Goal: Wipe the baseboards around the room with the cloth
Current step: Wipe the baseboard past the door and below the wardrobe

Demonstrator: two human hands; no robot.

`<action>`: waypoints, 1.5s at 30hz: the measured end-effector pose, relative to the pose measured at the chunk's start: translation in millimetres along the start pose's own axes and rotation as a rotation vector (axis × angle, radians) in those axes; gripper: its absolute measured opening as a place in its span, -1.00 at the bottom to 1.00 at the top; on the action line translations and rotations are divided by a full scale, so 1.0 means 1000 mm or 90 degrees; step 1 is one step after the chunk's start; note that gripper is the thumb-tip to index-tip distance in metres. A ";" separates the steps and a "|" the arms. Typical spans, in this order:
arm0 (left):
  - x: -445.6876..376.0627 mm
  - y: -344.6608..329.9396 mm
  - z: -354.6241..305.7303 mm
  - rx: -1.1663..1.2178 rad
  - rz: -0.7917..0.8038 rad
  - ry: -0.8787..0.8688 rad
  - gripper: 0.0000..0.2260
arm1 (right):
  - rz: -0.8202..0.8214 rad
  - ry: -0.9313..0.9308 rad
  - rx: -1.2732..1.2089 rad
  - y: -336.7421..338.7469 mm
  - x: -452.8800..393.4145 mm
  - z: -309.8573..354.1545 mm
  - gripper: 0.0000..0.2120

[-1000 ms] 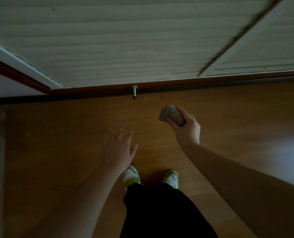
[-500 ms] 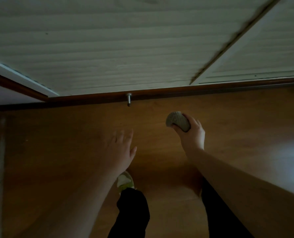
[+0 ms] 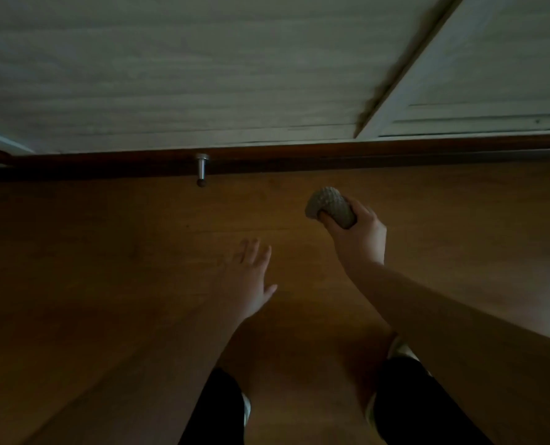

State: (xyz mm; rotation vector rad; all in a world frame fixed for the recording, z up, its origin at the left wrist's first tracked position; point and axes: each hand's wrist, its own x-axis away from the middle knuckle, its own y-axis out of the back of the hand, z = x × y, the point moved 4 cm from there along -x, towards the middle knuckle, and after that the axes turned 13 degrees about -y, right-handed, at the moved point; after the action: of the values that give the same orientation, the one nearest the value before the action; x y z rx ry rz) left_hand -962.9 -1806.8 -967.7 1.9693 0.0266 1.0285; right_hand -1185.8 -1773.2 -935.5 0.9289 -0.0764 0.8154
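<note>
Nearest the camera, two legs in black trousers (image 3: pixel 405 403) are standing apart on the wooden floor (image 3: pixel 90 252), with a pale shoe (image 3: pixel 398 348) showing just beyond the right knee and a sliver of another beside the left leg. Both bare forearms are reaching forward over the floor. The left hand (image 3: pixel 251 277) is hanging flat with its fingers spread and extended, holding nothing. Farther out and to the right, the right hand (image 3: pixel 360 236) is gripping the cloth (image 3: pixel 329 208), a grey, textured cloth bunched into a rounded wad, with the fingers wrapped around its near end. The cloth is being held in the air above the floor, short of the wall and not touching it. Beyond it, the dark brown baseboard (image 3: pixel 331 159) is running across the whole view where floor meets wall. A metal doorstop (image 3: pixel 201 170) is sticking out from it, left of the cloth. Above, the pale wall (image 3: pixel 203 75) is appearing blurred, with a white panelled door (image 3: pixel 491 91) at the right.
</note>
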 end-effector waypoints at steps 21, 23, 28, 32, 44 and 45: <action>-0.201 -0.115 0.097 -0.026 -0.194 0.054 0.20 | 0.005 0.098 -0.068 -0.239 -0.160 -0.037 -0.52; -0.199 -0.113 0.093 -0.004 -0.184 0.067 0.20 | 0.003 0.117 -0.046 -0.236 -0.161 -0.036 -0.54; -0.204 -0.104 0.092 0.016 -0.153 0.078 0.22 | 0.011 0.148 -0.003 -0.219 -0.168 -0.038 -0.53; -0.211 -0.097 0.090 0.025 -0.107 0.062 0.26 | -0.012 0.141 0.035 -0.181 -0.185 -0.060 -0.53; -0.245 -0.084 0.034 -0.011 -0.089 -0.003 0.20 | -0.147 0.025 0.043 -0.038 -0.242 -0.142 -0.50; -0.247 -0.083 0.032 -0.018 -0.089 -0.007 0.20 | -0.163 0.001 0.041 -0.029 -0.246 -0.148 -0.50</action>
State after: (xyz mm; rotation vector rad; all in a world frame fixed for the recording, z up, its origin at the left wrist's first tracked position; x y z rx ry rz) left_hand -1074.3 -1874.2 -1195.3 1.9182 0.1408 0.9221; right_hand -1381.0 -1818.7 -1142.5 0.9756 0.0700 0.5843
